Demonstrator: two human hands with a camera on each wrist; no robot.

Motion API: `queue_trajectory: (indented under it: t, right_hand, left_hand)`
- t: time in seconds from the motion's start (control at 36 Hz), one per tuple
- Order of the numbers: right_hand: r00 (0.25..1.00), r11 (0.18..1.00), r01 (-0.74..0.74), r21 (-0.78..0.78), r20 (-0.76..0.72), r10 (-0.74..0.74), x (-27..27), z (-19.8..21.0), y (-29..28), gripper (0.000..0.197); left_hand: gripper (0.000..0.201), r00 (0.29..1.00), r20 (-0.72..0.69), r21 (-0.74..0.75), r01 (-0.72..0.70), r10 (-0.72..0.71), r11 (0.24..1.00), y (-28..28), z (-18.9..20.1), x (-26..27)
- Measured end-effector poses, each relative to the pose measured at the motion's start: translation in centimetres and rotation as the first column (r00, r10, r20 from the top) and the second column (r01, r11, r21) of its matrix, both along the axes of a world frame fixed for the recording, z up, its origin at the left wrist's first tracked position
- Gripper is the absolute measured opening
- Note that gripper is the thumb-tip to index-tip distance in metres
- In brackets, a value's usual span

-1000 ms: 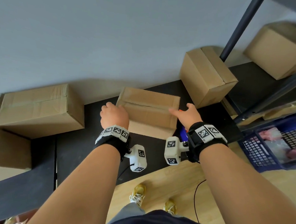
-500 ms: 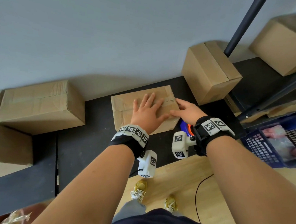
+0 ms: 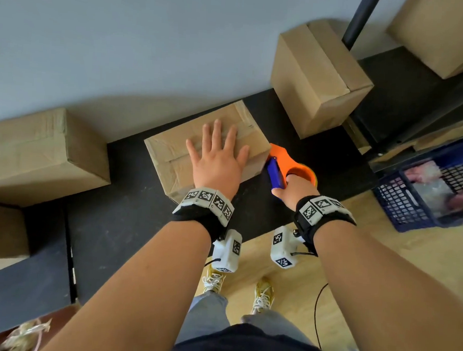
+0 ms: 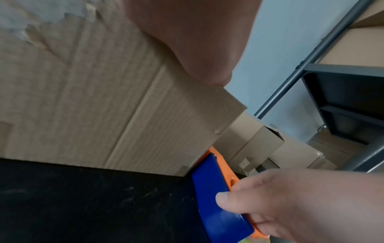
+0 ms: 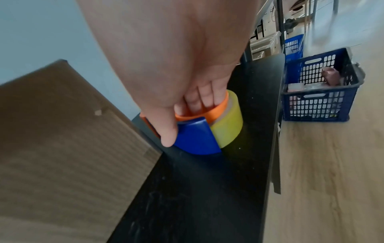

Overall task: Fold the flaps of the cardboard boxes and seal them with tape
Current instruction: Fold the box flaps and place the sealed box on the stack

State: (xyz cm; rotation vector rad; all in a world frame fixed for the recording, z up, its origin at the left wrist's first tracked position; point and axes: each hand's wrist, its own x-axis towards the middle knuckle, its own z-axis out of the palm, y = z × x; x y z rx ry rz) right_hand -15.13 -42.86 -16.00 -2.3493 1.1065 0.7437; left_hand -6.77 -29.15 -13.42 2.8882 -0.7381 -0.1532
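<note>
A small cardboard box (image 3: 169, 155) lies on the black shelf (image 3: 119, 217) with its flaps folded flat. My left hand (image 3: 217, 152) presses down on its top with fingers spread straight. To the right of the box, an orange and blue tape dispenser (image 3: 282, 165) with a yellowish roll of tape (image 5: 228, 125) stands on the shelf. My right hand (image 3: 292, 188) grips it, fingers through the orange ring (image 5: 203, 111) and thumb on the blue guard (image 5: 195, 138). The left wrist view shows the box's side (image 4: 104, 106) and the dispenser (image 4: 218, 189) at its corner.
A bigger box (image 3: 36, 152) sits to the left and another (image 3: 317, 77) stands back right against the grey wall. A dark shelf post (image 3: 359, 17) rises beyond it. A blue crate (image 3: 427, 187) rests on the wooden floor at right.
My left hand moved from the box's near left corner onto its top and flattened out. My right hand left the box and took hold of the tape dispenser beside it.
</note>
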Motion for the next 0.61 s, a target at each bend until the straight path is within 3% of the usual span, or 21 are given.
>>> queue_trajectory:
  t: [0.33,0.5,0.61]
  right_hand:
    - [1.000,0.999,0.019,-0.030,-0.023,-0.020,1.0,-0.9,-0.9,0.041]
    - [0.948,0.965,0.222,0.139,0.202,-0.248,0.2,0.7,-2.4,0.042]
    - [0.835,0.851,0.378,0.366,0.261,-0.484,-0.3,2.8,-3.6,0.033]
  left_hand:
    - [0.060,1.000,-0.021,0.030,-0.006,0.006,1.000,-0.3,-0.1,0.2]
    - [0.059,0.993,-0.057,0.003,-0.108,0.108,0.994,-0.6,0.2,-0.9]
    - [0.058,0.972,-0.115,-0.010,-0.208,0.205,0.978,-1.5,0.7,-2.1]
